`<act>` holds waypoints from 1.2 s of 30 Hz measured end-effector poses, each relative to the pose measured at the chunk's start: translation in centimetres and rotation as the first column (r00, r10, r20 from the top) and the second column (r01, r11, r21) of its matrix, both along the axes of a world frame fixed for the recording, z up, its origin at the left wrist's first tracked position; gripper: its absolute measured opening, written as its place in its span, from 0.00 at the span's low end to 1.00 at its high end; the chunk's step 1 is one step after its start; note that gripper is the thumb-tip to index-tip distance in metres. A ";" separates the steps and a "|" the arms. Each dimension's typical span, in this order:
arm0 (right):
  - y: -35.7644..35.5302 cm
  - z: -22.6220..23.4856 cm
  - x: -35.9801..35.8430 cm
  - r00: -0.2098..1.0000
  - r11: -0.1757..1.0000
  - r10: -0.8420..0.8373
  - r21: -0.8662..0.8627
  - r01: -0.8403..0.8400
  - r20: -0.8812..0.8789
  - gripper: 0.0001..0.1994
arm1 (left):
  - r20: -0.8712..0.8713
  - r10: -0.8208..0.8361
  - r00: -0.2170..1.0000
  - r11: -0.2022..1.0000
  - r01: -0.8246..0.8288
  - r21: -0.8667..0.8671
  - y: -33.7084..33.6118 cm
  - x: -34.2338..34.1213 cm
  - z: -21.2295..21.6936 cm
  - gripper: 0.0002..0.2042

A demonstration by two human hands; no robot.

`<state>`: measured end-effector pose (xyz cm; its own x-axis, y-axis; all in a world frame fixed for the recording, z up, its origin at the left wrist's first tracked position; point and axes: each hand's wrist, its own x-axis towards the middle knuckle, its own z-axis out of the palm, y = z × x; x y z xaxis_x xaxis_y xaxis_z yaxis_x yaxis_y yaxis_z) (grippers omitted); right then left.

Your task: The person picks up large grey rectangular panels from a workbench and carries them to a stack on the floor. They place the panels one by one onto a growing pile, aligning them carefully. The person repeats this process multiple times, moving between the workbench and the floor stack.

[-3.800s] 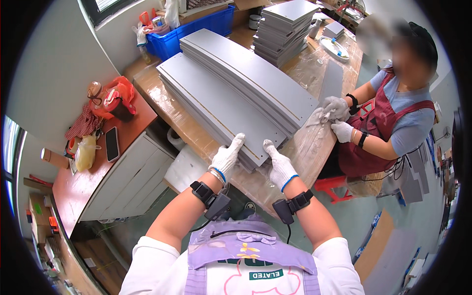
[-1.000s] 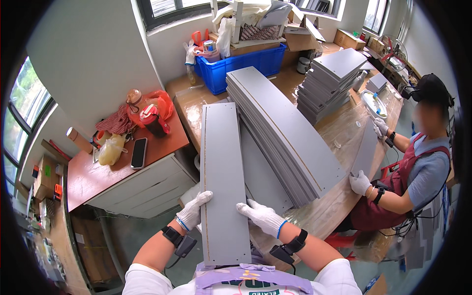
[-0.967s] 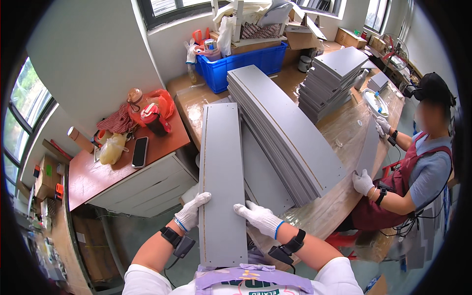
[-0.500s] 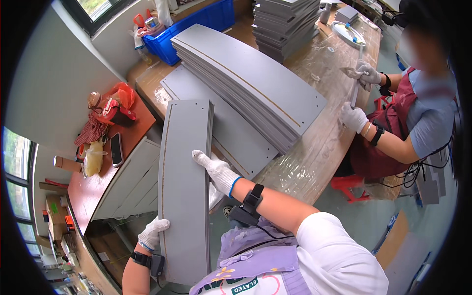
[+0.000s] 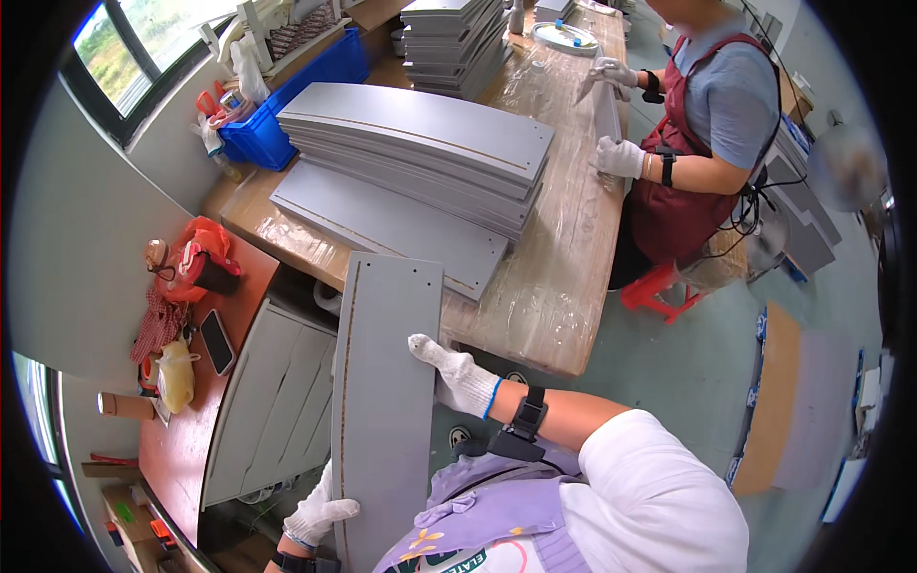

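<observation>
Between my two gloved hands is a long grey panel [image 5: 387, 382] with a brown line along its left side and small holes at its far end. At its near left edge, my left hand [image 5: 322, 511] grips it with the thumb on top. My right hand [image 5: 458, 372] clasps the right edge farther up, thumb over the face and fingers hidden below. Just beyond its far end, on the table, lies another grey panel [image 5: 392, 224]. A tall fanned stack of grey panels [image 5: 420, 143] rests behind that one.
A plastic-covered wooden table [image 5: 544, 315] holds more stacked grey pieces [image 5: 454, 48] and a blue bin [image 5: 258, 134]. At right, a co-worker in a red apron [image 5: 659, 210] handles a narrow strip, near a red stool [image 5: 659, 291]. A phone [image 5: 218, 342] lies on the reddish side table [image 5: 250, 272].
The held panel and both my hands have shifted away from the table's stacks, and the view has turned right. In the earlier frame, the held panel overlapped the panel on the table.
</observation>
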<state>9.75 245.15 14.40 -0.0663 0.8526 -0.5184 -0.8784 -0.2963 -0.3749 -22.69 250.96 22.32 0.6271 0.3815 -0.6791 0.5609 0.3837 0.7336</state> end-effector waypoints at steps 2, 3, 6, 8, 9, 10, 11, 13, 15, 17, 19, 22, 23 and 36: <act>-2.6 0.6 -1.7 0.992 0.989 -0.124 0.079 0.122 0.025 0.37 | -0.005 -0.133 0.991 0.991 0.133 0.036 0.7 -0.5 0.4 0.54; -4.0 1.0 -2.3 0.982 0.974 -0.189 0.130 0.183 0.031 0.37 | -0.033 -0.202 0.979 0.976 0.204 0.078 1.0 -0.7 0.5 0.55; -7.6 2.1 -3.4 0.941 0.934 -0.336 0.138 0.329 0.031 0.35 | -0.060 -0.342 0.938 0.933 0.346 0.095 1.8 -0.1 0.5 0.57; -10.4 2.7 -3.9 0.892 0.885 -0.450 0.153 0.439 0.043 0.34 | 0.004 -0.440 0.898 0.894 0.437 0.096 2.1 1.0 0.3 0.57; -11.9 2.8 -4.0 0.868 0.865 -0.494 0.138 0.483 0.058 0.33 | 0.023 -0.510 0.860 0.856 0.504 0.116 2.0 1.9 0.1 0.58; -13.3 2.9 -4.2 0.836 0.836 -0.544 0.129 0.533 0.069 0.33 | 0.039 -0.543 0.839 0.838 0.537 0.095 1.9 2.9 -0.1 0.58; -14.9 3.0 -4.4 0.795 0.797 -0.602 0.129 0.591 0.079 0.33 | 0.047 -0.588 0.808 0.808 0.583 0.091 1.7 4.0 -0.1 0.58; -18.6 3.0 -5.0 0.726 0.726 -0.685 0.142 0.673 0.061 0.34 | 0.064 -0.675 0.735 0.737 0.672 0.073 0.7 7.0 -0.3 0.58; -22.9 2.9 -6.0 0.641 0.642 -0.765 0.159 0.750 0.066 0.38 | 0.088 -0.749 0.656 0.662 0.747 0.058 -1.2 9.8 -0.1 0.58; -27.7 2.8 -7.3 0.511 0.520 -0.853 0.097 0.849 0.104 0.37 | 0.107 -0.825 0.554 0.562 0.824 0.073 -4.1 13.0 0.0 0.54; -32.4 2.5 -8.7 0.391 0.403 -0.911 0.072 0.913 0.133 0.37 | 0.102 -0.898 0.428 0.437 0.895 0.089 -7.5 15.7 0.4 0.53; -40.8 1.3 -11.6 0.186 0.189 -0.972 0.008 0.982 0.142 0.34 | 0.135 -0.977 0.168 0.182 0.978 0.101 -14.3 19.8 0.0 0.50; -43.6 0.6 -13.0 0.120 0.123 -0.980 0.011 0.992 0.159 0.33 | 0.165 -0.977 0.135 0.149 0.986 0.071 -16.9 20.5 -0.3 0.49; -70.7 -0.2 -26.8 -0.536 -0.531 -0.844 0.105 0.841 0.024 0.15 | -0.084 -0.902 -0.423 -0.430 0.897 0.099 -41.5 26.6 -0.4 0.49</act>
<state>-17.04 174.48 14.23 0.7916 -0.4365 -0.4277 0.2499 0.8699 -0.4252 3.95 209.49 21.94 0.1626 -0.7074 -0.6878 0.0151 -0.6952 0.7186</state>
